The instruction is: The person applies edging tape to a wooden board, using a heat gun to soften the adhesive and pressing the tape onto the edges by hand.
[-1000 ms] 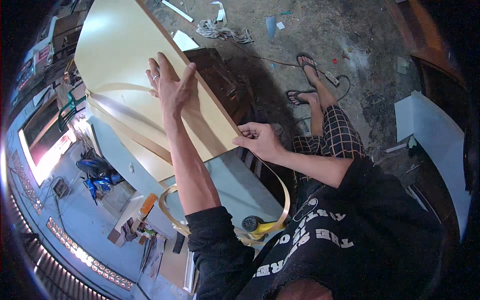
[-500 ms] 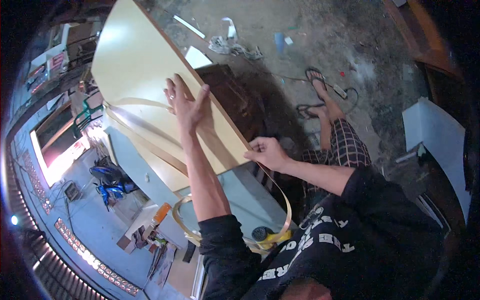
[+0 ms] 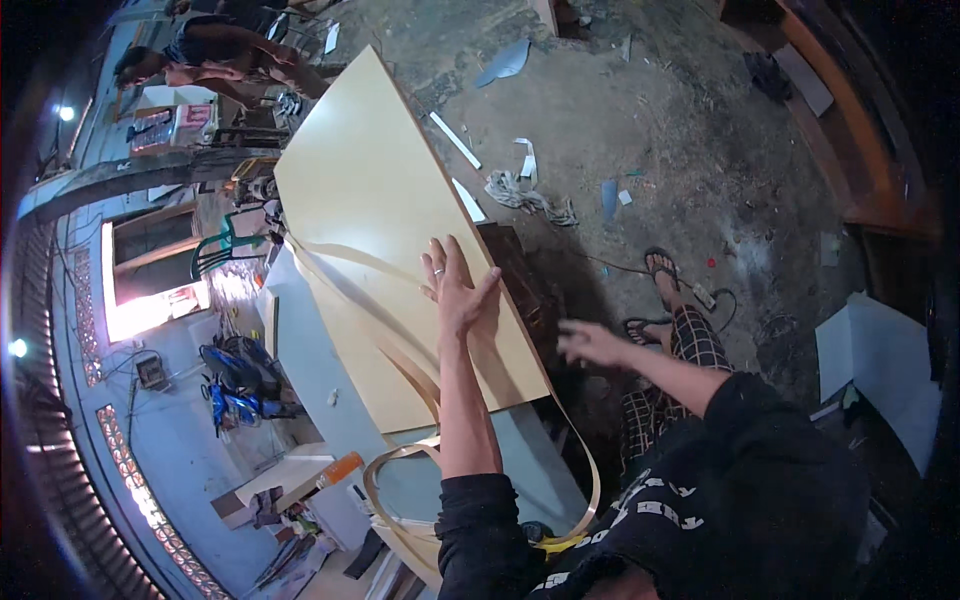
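A cream-coloured panel (image 3: 370,170) lies on a pale blue-grey work surface (image 3: 535,455). My left hand (image 3: 458,290) rests flat on it near the right edge, fingers spread, a ring on one finger. Just off the panel's right edge, my right hand (image 3: 592,345) is in the air, somewhat blurred, its fingers apart and nothing seen in them. A thin cream edging strip (image 3: 590,450) hangs in a loop from the panel's near right corner. More of the strip (image 3: 345,285) curls across the panel and beneath my left forearm.
Scraps and a crumpled cloth (image 3: 530,198) lie on the concrete floor. A person (image 3: 215,50) bends over at the far left. Sandalled feet (image 3: 660,280) show at right, beside a cable. White sheets (image 3: 880,360) stand further right; a blue motorbike (image 3: 235,405) is at left.
My right hand has let go of the panel's near corner and moved right, away from the edge. My left hand stays flat on the panel. The view has shifted, bringing the person into sight.
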